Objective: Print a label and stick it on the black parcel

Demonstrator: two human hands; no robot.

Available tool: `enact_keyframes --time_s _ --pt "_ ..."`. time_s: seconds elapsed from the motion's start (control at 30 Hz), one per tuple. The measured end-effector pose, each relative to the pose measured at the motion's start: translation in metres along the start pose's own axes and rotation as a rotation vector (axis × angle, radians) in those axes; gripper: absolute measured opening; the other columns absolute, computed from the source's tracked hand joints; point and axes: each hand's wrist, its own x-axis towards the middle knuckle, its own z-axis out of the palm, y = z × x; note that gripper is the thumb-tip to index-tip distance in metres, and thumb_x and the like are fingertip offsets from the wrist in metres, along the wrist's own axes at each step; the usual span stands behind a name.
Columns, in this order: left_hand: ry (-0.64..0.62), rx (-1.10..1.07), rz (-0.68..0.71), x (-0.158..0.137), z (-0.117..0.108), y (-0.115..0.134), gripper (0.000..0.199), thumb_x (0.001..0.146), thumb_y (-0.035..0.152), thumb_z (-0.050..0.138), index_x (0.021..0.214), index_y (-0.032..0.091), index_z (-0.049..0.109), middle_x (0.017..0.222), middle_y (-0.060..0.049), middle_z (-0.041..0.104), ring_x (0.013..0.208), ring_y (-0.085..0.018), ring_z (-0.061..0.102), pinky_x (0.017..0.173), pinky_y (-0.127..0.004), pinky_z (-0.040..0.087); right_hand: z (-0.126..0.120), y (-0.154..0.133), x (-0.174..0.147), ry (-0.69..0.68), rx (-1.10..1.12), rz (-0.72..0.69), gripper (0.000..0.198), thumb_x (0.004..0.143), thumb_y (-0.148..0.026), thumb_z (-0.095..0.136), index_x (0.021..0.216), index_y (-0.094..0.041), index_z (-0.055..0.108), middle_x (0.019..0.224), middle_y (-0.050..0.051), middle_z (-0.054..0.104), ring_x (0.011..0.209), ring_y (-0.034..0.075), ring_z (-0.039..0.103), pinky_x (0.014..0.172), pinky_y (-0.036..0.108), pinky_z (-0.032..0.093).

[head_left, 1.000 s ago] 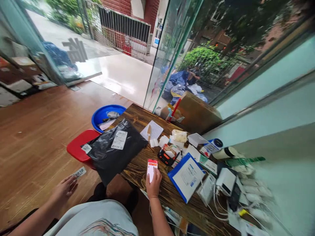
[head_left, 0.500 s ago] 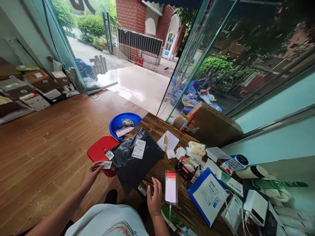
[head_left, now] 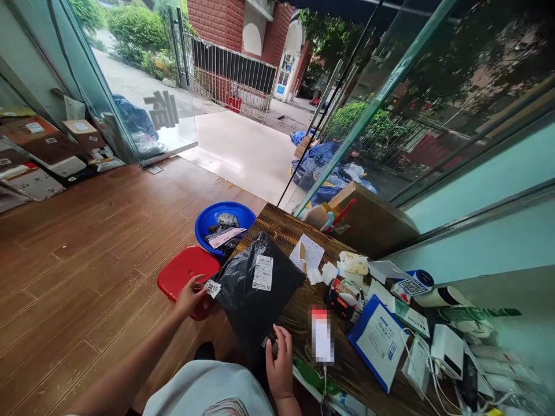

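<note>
A black plastic mailer bag [head_left: 247, 306] with a white shipping label [head_left: 263, 273] lies on the dark wooden table, its near end hanging over the edge. My left hand [head_left: 191, 297] pinches the left edge of a small white number label [head_left: 212, 288] printed 3010, which overlaps the bag's left corner. Whether it sticks there I cannot tell. My right hand [head_left: 280, 361] is closed at the bag's near corner, fingers curled round the black plastic. Just right of that hand lies a phone [head_left: 322, 338] with a lit, blurred screen and a cable plugged in.
Beside the table stand a red stool [head_left: 186, 271] and a blue basin [head_left: 202, 225] holding bags. On the table are a knife [head_left: 302, 254], a blue-edged envelope [head_left: 381, 344], papers and cables. A large carton [head_left: 373, 219] leans by the glass; more boxes [head_left: 41, 141] line the left wall.
My left hand has brought the 3010 label over the bag's corner, where a 3007 label showed before. My right hand has moved from beside the phone onto the bag's near corner.
</note>
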Motion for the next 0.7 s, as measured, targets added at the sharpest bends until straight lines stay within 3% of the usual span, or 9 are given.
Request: enact_keyframes --time_s 0.2,0.37,0.43,0.5,0.57,0.7 --pt "-0.047 0.251 0.035 0.009 0.002 -0.003 0.041 0.077 0.028 0.066 0.115 0.016 0.057 0.094 -0.005 0.064 0.091 -0.023 0.062 0.088 -0.043 0.048 0.013 -0.012 0.004 -0.004 0.011 0.041 0.035 0.093 -0.033 0.044 0.125 -0.025 0.056 0.115 0.013 0.06 0.107 0.026 0.061 0.089 0.042 0.054" --pt "-0.027 0.374 -0.002 0.02 0.006 -0.001 0.069 0.065 0.024 0.075 0.128 0.015 0.047 0.136 -0.016 0.042 0.129 -0.037 0.037 0.106 -0.053 0.032 0.031 -0.018 0.006 0.028 0.012 0.134 0.036 0.092 -0.041 0.044 0.121 -0.025 0.058 0.115 0.013 0.061 0.104 0.026 0.062 0.082 0.04 0.056" --pt "-0.109 0.348 -0.039 0.026 0.01 -0.002 0.068 0.068 0.023 0.076 0.128 0.014 0.045 0.129 -0.015 0.049 0.122 -0.033 0.045 0.102 -0.051 0.037 0.041 -0.015 0.005 0.082 -0.006 0.221 0.042 0.092 -0.047 0.041 0.119 -0.021 0.058 0.114 0.016 0.06 0.097 0.027 0.064 0.075 0.04 0.056" --pt "-0.222 0.295 -0.088 0.031 0.016 -0.004 0.052 0.074 0.022 0.073 0.12 0.014 0.051 0.108 -0.009 0.06 0.101 -0.025 0.058 0.091 -0.044 0.047 0.052 -0.008 0.004 0.166 -0.046 0.336 0.058 0.088 -0.059 0.038 0.113 -0.011 0.059 0.106 0.024 0.061 0.087 0.031 0.065 0.07 0.046 0.055" --pt "-0.291 0.234 -0.14 0.033 0.021 -0.005 0.033 0.08 0.022 0.068 0.11 0.014 0.057 0.091 -0.003 0.063 0.083 -0.018 0.061 0.079 -0.037 0.052 0.063 0.002 0.007 0.234 -0.084 0.44 0.075 0.081 -0.072 0.036 0.101 -0.004 0.062 0.089 0.028 0.063 0.077 0.038 0.064 0.067 0.054 0.052" --pt "-0.311 0.081 -0.238 0.031 0.027 -0.001 0.015 0.086 0.025 0.063 0.093 0.013 0.059 0.077 0.001 0.059 0.066 -0.013 0.057 0.063 -0.028 0.051 0.077 0.017 0.018 0.18 -0.037 0.506 0.068 0.08 -0.073 0.037 0.083 -0.014 0.069 0.052 0.011 0.06 0.06 0.036 0.064 0.057 0.048 0.049"
